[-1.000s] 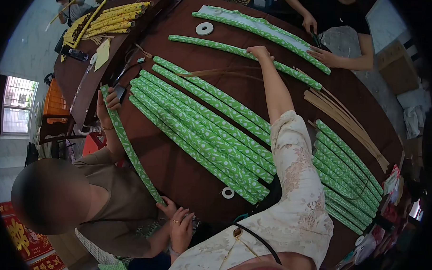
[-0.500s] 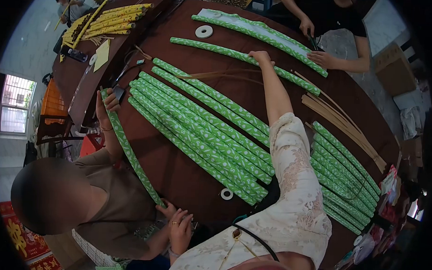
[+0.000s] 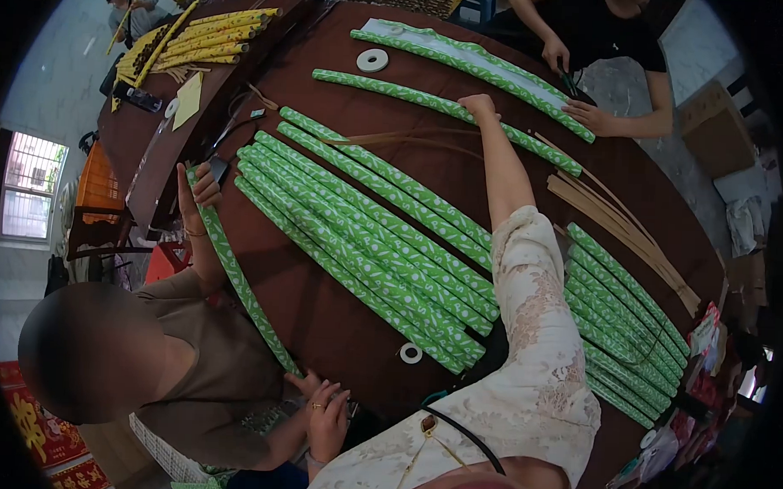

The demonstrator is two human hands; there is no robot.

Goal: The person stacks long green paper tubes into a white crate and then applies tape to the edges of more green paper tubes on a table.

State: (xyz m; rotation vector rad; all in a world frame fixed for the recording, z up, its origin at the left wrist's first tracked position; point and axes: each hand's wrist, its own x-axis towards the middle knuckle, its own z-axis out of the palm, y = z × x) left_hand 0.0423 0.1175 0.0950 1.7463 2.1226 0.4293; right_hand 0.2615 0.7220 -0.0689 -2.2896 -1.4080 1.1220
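Observation:
My right hand [image 3: 480,108] reaches across the table, its fingers closed on a long green tube [image 3: 388,89] with a white pattern. That tube lies on the dark brown tablecloth. Low in the view is my left hand [image 3: 327,422], with a ring on it. Its fingers are stretched out beside the wrist of a person in a brown shirt, and no object shows in them. This person's raised hand [image 3: 202,190] and lower hand [image 3: 303,384] hold another green tube [image 3: 239,282] at a slant.
Many similar green tubes [image 3: 357,252] lie side by side; more [image 3: 626,322] are right of my sleeve. Tan strips [image 3: 620,235] lie far right. Tape rolls [image 3: 372,60] [image 3: 411,353] rest on the cloth. Opposite, a co-worker's hand [image 3: 590,118] touches a green-wrapped length [image 3: 475,66].
The view shifts very slightly. My right hand appears a little farther right along the tube; my left hand stays beside the other person's wrist.

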